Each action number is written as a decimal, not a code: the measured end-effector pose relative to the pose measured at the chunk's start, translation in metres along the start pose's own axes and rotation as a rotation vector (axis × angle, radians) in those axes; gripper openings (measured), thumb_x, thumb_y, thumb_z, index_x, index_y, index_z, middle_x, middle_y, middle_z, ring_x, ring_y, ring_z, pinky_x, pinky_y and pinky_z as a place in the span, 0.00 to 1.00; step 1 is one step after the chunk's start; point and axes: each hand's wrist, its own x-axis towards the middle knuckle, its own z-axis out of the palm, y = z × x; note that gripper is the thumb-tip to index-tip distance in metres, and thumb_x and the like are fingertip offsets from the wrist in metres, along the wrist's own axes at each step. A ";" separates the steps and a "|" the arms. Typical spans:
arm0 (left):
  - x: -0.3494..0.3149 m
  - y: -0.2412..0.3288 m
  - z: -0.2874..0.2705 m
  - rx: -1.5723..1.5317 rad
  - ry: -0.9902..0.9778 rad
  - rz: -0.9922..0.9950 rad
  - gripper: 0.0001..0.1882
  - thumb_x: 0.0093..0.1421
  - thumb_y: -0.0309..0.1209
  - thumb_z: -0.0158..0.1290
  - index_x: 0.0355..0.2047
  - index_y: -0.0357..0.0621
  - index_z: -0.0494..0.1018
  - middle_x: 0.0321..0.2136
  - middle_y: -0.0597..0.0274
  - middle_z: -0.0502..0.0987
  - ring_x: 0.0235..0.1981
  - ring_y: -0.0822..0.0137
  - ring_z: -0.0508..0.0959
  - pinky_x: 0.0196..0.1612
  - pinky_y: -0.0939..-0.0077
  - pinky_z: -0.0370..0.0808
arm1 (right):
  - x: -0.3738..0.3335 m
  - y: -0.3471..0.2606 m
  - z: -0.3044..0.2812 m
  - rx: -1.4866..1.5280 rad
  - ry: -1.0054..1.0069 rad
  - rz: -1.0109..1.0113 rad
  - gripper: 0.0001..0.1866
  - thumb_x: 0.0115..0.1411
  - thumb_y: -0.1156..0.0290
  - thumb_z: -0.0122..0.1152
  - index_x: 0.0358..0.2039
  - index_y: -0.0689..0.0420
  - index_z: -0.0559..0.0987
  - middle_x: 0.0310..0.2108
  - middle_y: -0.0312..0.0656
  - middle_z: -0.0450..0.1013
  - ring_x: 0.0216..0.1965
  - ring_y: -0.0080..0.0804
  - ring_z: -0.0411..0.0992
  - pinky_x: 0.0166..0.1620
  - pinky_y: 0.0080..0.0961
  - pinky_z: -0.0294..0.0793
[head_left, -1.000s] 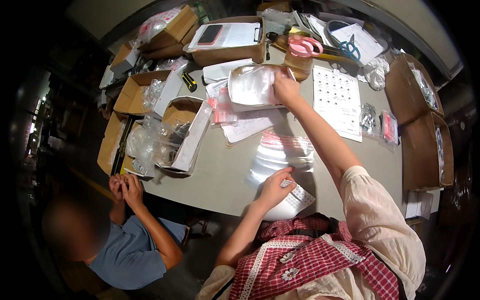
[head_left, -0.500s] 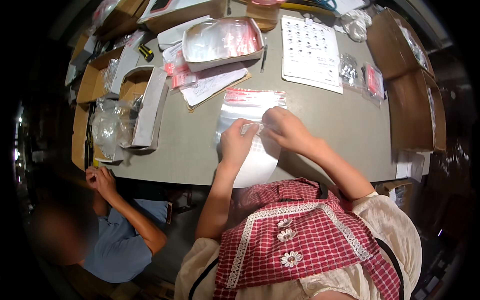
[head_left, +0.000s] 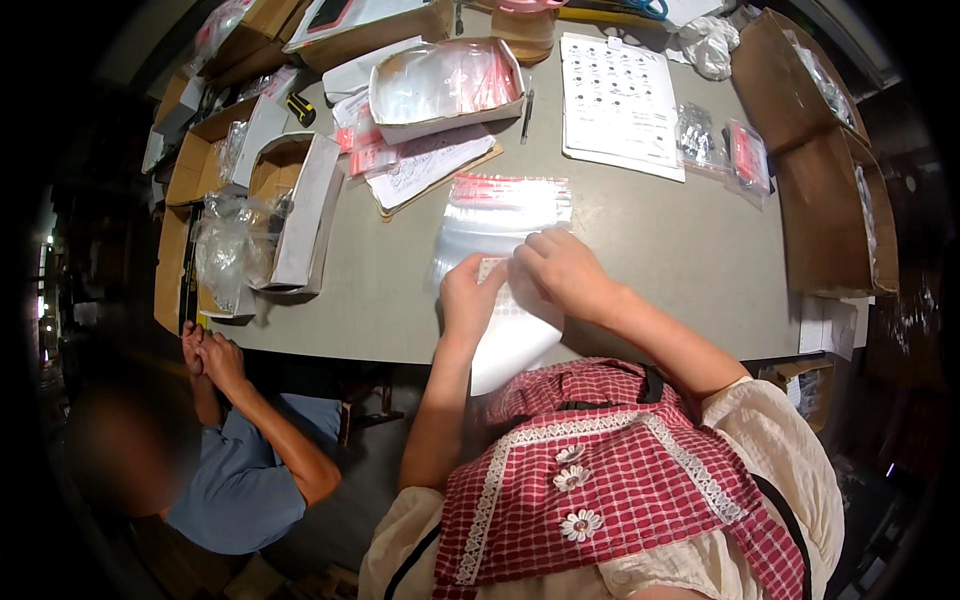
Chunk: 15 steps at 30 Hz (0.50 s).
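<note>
A white sheet with rows of small round stickers (head_left: 514,345) hangs over the table's front edge, its lower end curling toward my apron. My left hand (head_left: 466,302) grips the sheet's upper left side between thumb and fingers. At its upper right, my right hand (head_left: 572,278) is closed in a pinch on the sheet; whether a loose sticker sits between those fingertips is hidden. Just beyond both hands lies a fanned stack of clear zip bags (head_left: 508,208) with red-striped tops, partly covered by my fingers.
Cardboard boxes (head_left: 300,210) line the left side, others (head_left: 825,180) the right. A box of clear bags (head_left: 450,85) stands behind, beside a pen (head_left: 527,117) and printed sheets (head_left: 622,105). Small bagged parts (head_left: 700,138) lie right. A co-worker (head_left: 250,470) sits at left.
My right hand has lowered slightly from over the zip bags toward the sheet's top edge. The sticker sheet has slid a little toward me, and its lower end curls more.
</note>
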 end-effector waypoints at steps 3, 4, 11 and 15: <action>-0.007 -0.005 -0.006 0.014 -0.004 -0.032 0.09 0.63 0.28 0.60 0.38 0.32 0.80 0.29 0.64 0.82 0.28 0.80 0.78 0.31 0.84 0.75 | 0.000 -0.003 0.001 0.032 -0.071 -0.054 0.14 0.47 0.76 0.63 0.36 0.59 0.74 0.33 0.46 0.71 0.38 0.48 0.71 0.42 0.39 0.72; -0.009 -0.005 -0.008 0.025 0.007 -0.058 0.09 0.63 0.28 0.60 0.38 0.32 0.80 0.29 0.64 0.82 0.28 0.79 0.79 0.31 0.83 0.75 | 0.002 0.000 0.001 0.097 -0.106 0.042 0.12 0.48 0.74 0.63 0.36 0.58 0.75 0.33 0.46 0.73 0.38 0.48 0.73 0.42 0.39 0.73; -0.022 -0.008 -0.018 0.097 0.110 -0.112 0.11 0.64 0.31 0.61 0.38 0.33 0.80 0.28 0.64 0.83 0.28 0.79 0.79 0.31 0.81 0.75 | 0.032 0.083 0.001 0.421 -0.462 0.594 0.11 0.52 0.66 0.62 0.32 0.59 0.83 0.29 0.46 0.80 0.31 0.39 0.78 0.38 0.34 0.76; -0.025 0.016 -0.011 0.270 0.118 -0.048 0.11 0.63 0.33 0.61 0.39 0.37 0.80 0.28 0.60 0.83 0.28 0.74 0.80 0.33 0.76 0.76 | 0.022 0.098 0.001 0.189 -0.432 0.607 0.12 0.51 0.65 0.64 0.32 0.59 0.84 0.29 0.49 0.81 0.33 0.44 0.79 0.39 0.37 0.77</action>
